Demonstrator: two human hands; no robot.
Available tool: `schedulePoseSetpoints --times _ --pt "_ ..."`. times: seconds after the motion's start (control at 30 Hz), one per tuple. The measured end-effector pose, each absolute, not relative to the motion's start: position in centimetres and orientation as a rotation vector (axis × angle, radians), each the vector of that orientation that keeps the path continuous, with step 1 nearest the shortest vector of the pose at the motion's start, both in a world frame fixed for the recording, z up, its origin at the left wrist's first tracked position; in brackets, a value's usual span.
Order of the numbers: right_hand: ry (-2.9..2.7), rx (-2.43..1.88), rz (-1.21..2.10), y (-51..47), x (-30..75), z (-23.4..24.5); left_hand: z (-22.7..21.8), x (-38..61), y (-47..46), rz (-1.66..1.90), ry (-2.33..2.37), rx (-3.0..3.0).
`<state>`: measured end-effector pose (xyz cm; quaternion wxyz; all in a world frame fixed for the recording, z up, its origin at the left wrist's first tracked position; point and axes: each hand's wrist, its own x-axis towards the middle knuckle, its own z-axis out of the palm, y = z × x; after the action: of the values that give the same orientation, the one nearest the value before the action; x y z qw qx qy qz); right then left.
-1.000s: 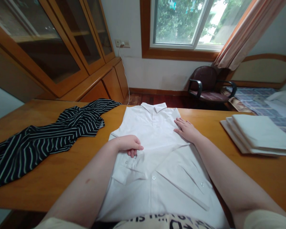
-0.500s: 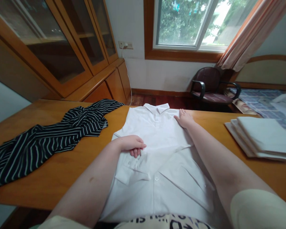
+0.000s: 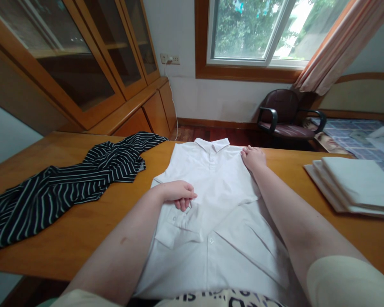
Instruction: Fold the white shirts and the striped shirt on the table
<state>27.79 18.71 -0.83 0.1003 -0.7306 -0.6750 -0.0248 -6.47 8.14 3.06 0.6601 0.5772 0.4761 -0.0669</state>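
Right hand (image 3: 254, 158): has moved farther up the edge of the shirt since the earlier frame, and now rests at the shoulder by the far edge of the surface.
Right fingers (image 3: 252, 149): close together, reaching away over the shoulder; whether they pinch cloth cannot be told.
Left hand (image 3: 178, 192): matches its earlier position, over the folded sleeve (image 3: 192, 219).
Left fingers (image 3: 181, 204): loosely curled, the thumb's side uppermost; a pinch on the cloth cannot be confirmed.
White shirt (image 3: 225, 181): laid on the surface (image 3: 284, 170) directly before the person, collar (image 3: 222, 145) at the far edge, lower part towards the body; diagonal creases mark its right side.
Striped garment (image 3: 73, 183): black with white stripes, crumpled on the left, apart from the shirt.
White stack (image 3: 355, 183): flat pieces, unevenly piled, on the right.
Chair (image 3: 281, 108): beyond the surface, near the bed (image 3: 361, 134).
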Motion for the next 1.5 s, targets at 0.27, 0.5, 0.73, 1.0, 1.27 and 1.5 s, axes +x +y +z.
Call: schedulePoseSetpoints --times 0.27,0.5,0.73,1.0,1.27,1.5 --pt "-1.834 -2.056 0.252 17.6 29.2 1.2 2.9 -6.4 8.2 -0.188 1.083 1.341" --pt "-2.205 -1.912 0.292 11.8 27.5 0.7 2.8 -6.4 8.2 -0.169 1.084 1.344" --pt "-2.404 -1.958 0.115 10.4 26.4 -1.2 2.8 -6.3 8.0 -0.160 1.109 1.343" --pt "-2.306 -1.901 0.208 10.4 26.8 -1.0 4.7 -6.4 7.5 -0.200 1.004 1.448" --pt "-2.284 -1.911 0.254 10.3 26.6 -0.6 7.6 -5.9 2.2 -0.234 1.054 2.024" --pt "-2.184 -1.859 0.323 10.2 27.0 -0.6 6.5 -8.5 -3.0 0.077 1.440 1.796"
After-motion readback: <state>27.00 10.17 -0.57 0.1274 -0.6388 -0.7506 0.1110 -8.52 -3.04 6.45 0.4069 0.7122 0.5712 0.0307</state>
